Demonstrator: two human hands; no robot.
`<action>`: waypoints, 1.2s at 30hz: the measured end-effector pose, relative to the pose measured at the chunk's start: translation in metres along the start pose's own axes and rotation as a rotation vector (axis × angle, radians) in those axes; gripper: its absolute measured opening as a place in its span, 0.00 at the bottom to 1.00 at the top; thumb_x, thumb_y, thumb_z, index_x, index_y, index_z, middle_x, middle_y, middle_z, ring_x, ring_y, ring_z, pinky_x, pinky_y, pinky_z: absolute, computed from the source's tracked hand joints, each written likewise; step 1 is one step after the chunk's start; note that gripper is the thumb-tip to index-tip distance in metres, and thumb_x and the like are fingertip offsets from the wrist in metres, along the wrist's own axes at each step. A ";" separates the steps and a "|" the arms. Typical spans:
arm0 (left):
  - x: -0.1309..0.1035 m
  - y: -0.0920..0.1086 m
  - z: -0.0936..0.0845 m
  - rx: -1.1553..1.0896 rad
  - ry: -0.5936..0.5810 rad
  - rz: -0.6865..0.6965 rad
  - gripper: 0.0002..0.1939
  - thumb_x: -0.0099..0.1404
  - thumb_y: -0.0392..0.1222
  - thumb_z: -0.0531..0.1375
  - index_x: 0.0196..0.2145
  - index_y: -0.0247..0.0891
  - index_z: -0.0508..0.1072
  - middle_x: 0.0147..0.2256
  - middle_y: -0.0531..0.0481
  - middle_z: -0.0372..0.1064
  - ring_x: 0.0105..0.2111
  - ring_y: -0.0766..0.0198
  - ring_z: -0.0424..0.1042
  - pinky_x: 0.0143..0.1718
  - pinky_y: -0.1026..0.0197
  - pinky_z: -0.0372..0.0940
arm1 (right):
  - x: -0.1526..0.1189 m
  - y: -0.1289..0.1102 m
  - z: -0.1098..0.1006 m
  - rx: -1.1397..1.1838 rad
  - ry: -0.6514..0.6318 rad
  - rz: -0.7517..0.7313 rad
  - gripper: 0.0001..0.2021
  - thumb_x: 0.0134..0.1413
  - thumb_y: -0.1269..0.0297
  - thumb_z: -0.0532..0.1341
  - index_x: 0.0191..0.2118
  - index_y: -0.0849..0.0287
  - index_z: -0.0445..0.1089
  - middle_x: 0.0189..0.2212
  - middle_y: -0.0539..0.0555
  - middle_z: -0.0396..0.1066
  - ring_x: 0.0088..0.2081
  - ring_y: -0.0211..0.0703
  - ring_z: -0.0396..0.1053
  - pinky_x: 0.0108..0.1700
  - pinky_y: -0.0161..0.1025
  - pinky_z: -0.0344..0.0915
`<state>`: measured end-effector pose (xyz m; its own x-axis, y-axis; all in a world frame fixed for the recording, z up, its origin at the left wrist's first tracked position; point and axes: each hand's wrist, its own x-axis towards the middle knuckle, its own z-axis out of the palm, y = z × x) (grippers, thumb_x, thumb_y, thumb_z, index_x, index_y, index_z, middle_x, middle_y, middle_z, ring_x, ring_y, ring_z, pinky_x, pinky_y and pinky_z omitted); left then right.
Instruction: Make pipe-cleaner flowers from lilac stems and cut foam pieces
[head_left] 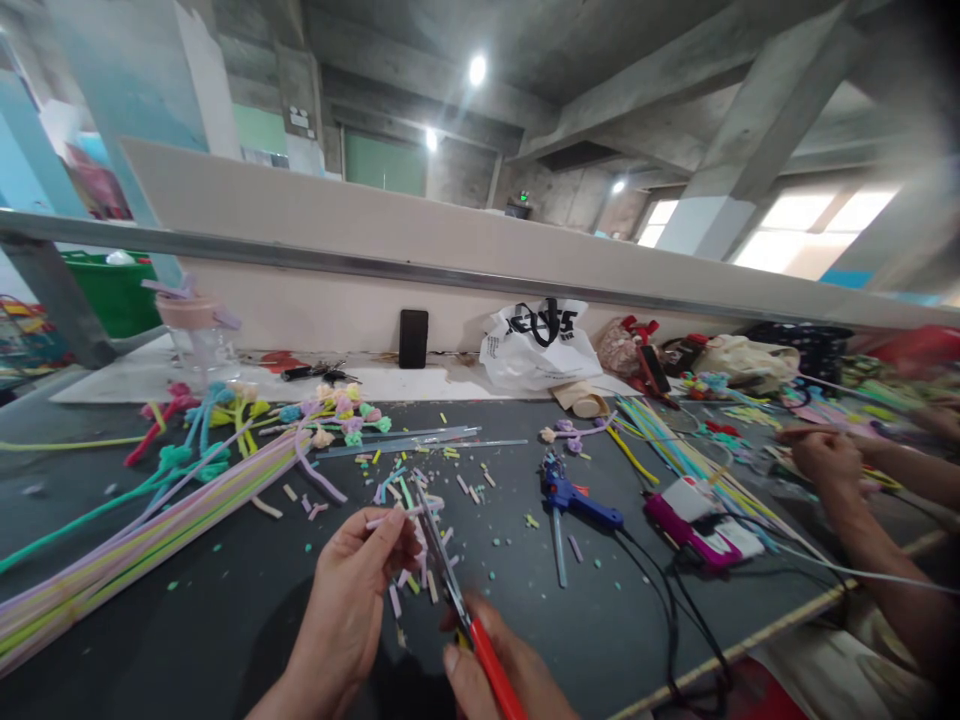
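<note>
My left hand [360, 575] pinches a short pale lilac stem [405, 515] between thumb and fingers. Red-handled scissors [450, 580] are in my right hand [499, 665], which is wrapped round the handle at the bottom of the view. Their blades point up and away, close beside the pale stem's far end; whether they touch it I cannot tell. Under and around the blades lie many short cut pieces [433, 587] in lilac, yellow and green. A bundle of long pastel stems [165, 530] stretches across the left of the dark table [247, 620].
A blue glue gun [577, 500] with a cable stands right of centre, near a magenta-and-white device [701, 530]. Fuzzy flowers [352, 415], a black phone [413, 338] and a white bag [536, 345] are further back. Another person's hands [829, 460] work at the right.
</note>
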<state>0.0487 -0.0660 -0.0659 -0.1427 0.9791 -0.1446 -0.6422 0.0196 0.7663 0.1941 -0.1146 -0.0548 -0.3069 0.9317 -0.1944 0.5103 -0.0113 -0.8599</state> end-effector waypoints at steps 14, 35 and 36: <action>-0.001 0.001 0.003 0.047 -0.008 0.012 0.10 0.50 0.43 0.65 0.24 0.33 0.71 0.21 0.52 0.69 0.22 0.68 0.66 0.25 0.66 0.62 | -0.002 -0.008 -0.004 -0.020 -0.021 0.013 0.11 0.49 0.59 0.52 0.37 0.59 0.60 0.20 0.46 0.55 0.23 0.35 0.57 0.27 0.31 0.55; -0.001 -0.005 -0.001 0.233 0.023 0.076 0.12 0.51 0.46 0.64 0.26 0.34 0.69 0.22 0.51 0.69 0.22 0.67 0.66 0.26 0.64 0.61 | 0.003 -0.012 -0.001 -0.047 0.045 -0.021 0.07 0.50 0.59 0.50 0.30 0.57 0.58 0.20 0.47 0.58 0.24 0.36 0.58 0.28 0.31 0.56; -0.001 -0.005 -0.001 0.238 0.025 0.074 0.13 0.51 0.47 0.64 0.26 0.34 0.69 0.22 0.51 0.69 0.22 0.67 0.66 0.26 0.64 0.61 | 0.003 -0.011 -0.001 -0.041 0.050 -0.027 0.08 0.50 0.58 0.50 0.30 0.57 0.57 0.20 0.47 0.57 0.24 0.36 0.57 0.28 0.31 0.56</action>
<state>0.0516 -0.0678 -0.0704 -0.2035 0.9744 -0.0955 -0.4339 -0.0023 0.9009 0.1879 -0.1114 -0.0455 -0.2813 0.9483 -0.1470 0.5354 0.0280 -0.8441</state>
